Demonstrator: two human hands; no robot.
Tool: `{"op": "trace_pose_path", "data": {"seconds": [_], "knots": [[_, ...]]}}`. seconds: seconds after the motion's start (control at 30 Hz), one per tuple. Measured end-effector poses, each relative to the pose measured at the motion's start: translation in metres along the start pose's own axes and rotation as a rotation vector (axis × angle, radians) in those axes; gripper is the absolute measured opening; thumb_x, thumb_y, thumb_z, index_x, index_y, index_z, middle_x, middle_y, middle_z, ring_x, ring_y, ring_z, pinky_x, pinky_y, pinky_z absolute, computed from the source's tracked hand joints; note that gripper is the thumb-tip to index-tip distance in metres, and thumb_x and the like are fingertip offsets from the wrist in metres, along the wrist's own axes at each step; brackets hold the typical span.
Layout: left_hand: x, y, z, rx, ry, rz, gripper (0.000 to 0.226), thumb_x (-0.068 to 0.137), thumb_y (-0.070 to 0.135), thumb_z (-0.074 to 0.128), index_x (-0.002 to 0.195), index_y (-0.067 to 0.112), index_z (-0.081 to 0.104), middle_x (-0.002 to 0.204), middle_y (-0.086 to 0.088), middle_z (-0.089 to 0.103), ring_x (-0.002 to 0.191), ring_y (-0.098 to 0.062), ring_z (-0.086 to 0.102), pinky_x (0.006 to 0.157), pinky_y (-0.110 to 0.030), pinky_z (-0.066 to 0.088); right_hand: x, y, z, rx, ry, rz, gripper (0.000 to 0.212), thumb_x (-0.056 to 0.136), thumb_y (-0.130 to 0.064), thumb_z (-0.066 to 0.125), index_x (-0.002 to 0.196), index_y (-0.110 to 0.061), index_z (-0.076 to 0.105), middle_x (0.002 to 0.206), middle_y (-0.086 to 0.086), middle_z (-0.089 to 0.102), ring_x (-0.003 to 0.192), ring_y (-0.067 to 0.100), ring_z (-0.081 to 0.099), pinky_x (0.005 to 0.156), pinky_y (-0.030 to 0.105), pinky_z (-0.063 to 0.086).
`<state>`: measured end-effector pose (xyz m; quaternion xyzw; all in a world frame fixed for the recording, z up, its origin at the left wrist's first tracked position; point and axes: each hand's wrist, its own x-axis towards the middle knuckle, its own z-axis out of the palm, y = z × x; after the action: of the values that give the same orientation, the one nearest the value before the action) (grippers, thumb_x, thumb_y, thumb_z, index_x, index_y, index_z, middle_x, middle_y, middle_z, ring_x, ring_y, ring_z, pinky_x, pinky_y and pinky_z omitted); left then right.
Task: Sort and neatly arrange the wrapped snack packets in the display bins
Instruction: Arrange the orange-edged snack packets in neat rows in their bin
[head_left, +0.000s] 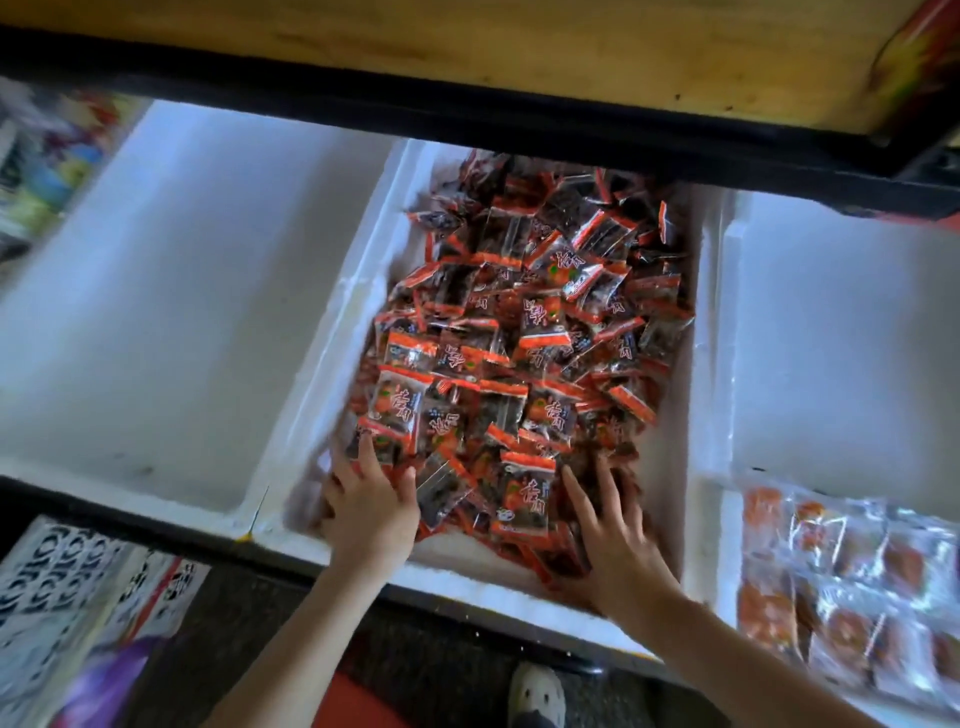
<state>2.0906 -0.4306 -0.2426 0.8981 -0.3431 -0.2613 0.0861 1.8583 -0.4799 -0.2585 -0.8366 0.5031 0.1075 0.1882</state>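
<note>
Packets (519, 322), red-and-black, fill the middle bin (332, 332), heaped ahead of and under the fingers. I note the left hand (369, 504) and right hand (618, 535) flat on the heap's near edge, fingers spread, pinching nothing. Clear orange packets (831, 587) lie right of the right fingers.

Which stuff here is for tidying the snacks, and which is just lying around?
For the job: red snack packets, white middle bin, left hand and right hand touching the pile.
Just lying about: printed box, shoe, wooden shelf above.
</note>
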Motion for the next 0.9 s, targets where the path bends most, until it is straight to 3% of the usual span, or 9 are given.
{"op": "trace_pose_path", "data": {"seconds": [0.03,0.1,0.23,0.3,0.4,0.5,0.6,0.73,0.9], "knots": [[-0.001,0.011,-0.001,-0.094,-0.028,-0.04,0.075,0.1,0.045,0.042,0.155,0.016,0.001,0.161,-0.016,-0.008,0.147,-0.042,0.003,0.113,-0.058,0.023,0.003,0.0,0.0,-0.043,-0.011,0.002,0.147,0.05,-0.038,0.09,0.147,-0.023,-0.02,0.155,0.018,-0.002,0.123,0.044,0.045,0.069,0.034,0.057],[-0.003,0.033,-0.002,-0.256,-0.088,-0.091,0.081,0.099,0.044,0.047,0.155,0.012,-0.003,0.161,-0.017,-0.009,0.147,-0.042,0.0,0.115,-0.057,0.017,0.013,0.001,-0.004,-0.104,0.036,-0.045,0.149,0.031,-0.042,0.093,0.151,-0.016,0.008,0.149,0.021,0.027,0.104,0.038,0.056,0.059,0.037,0.057],[0.0,0.059,0.0,-0.727,-0.232,-0.029,0.091,0.08,0.056,0.063,0.15,0.024,0.014,0.152,-0.01,0.027,0.139,-0.035,0.032,0.113,-0.058,0.029,0.047,0.002,-0.031,-0.076,0.225,-0.148,0.108,0.061,-0.048,0.081,0.147,-0.018,0.024,0.148,0.019,0.029,0.117,0.041,0.048,0.088,0.05,0.049],[-0.003,0.053,-0.006,-0.758,-0.242,0.063,0.095,0.066,0.066,0.061,0.145,0.031,0.023,0.147,-0.003,0.037,0.134,-0.024,0.039,0.11,-0.058,0.034,0.058,-0.001,-0.056,-0.091,0.261,-0.064,0.094,0.075,-0.049,0.07,0.148,-0.019,0.021,0.153,0.016,0.018,0.127,0.041,0.035,0.099,0.05,0.038],[-0.011,0.027,-0.002,-0.316,0.017,0.333,0.07,0.093,0.046,0.051,0.15,0.02,0.02,0.153,-0.004,0.023,0.141,-0.02,0.025,0.115,-0.05,0.028,0.049,-0.002,-0.07,-0.107,0.221,0.009,0.1,0.079,-0.05,0.066,0.15,-0.024,0.002,0.157,0.012,-0.006,0.14,0.038,0.011,0.111,0.05,0.022],[-0.013,0.007,0.005,0.084,0.271,0.704,0.064,0.098,0.055,0.028,0.152,0.02,0.024,0.158,-0.014,0.021,0.146,-0.036,0.019,0.113,-0.062,0.023,0.017,-0.013,-0.049,-0.12,0.375,-0.108,0.09,0.08,-0.056,0.06,0.149,-0.02,0.014,0.154,0.016,0.016,0.139,0.04,0.022,0.111,0.055,0.023],[0.014,-0.002,0.029,0.45,0.23,1.007,0.076,0.095,0.066,0.017,0.156,0.021,0.013,0.16,-0.017,0.018,0.146,-0.041,0.014,0.105,-0.074,0.025,0.013,-0.025,-0.007,-0.243,0.363,-0.28,0.099,0.073,-0.069,0.057,0.149,-0.019,0.02,0.152,0.017,0.022,0.138,0.044,0.021,0.107,0.066,0.019],[0.048,0.005,0.04,0.692,0.266,1.092,0.098,0.084,0.075,0.023,0.155,0.01,0.003,0.16,-0.02,0.015,0.147,-0.042,0.01,0.109,-0.072,0.019,0.05,-0.018,0.015,-0.436,0.32,-0.39,0.121,0.062,-0.078,0.06,0.15,-0.016,0.006,0.155,0.014,0.01,0.14,0.047,0.007,0.107,0.068,0.007],[0.067,0.019,0.04,0.671,0.356,1.05,0.089,0.087,0.07,0.031,0.152,0.01,0.016,0.157,-0.021,0.023,0.145,-0.043,0.017,0.11,-0.069,0.017,0.09,0.001,-0.001,-0.437,0.476,-0.51,0.091,0.071,-0.073,0.051,0.145,-0.025,0.028,0.152,0.01,0.024,0.137,0.045,0.02,0.106,0.067,0.013]]}}
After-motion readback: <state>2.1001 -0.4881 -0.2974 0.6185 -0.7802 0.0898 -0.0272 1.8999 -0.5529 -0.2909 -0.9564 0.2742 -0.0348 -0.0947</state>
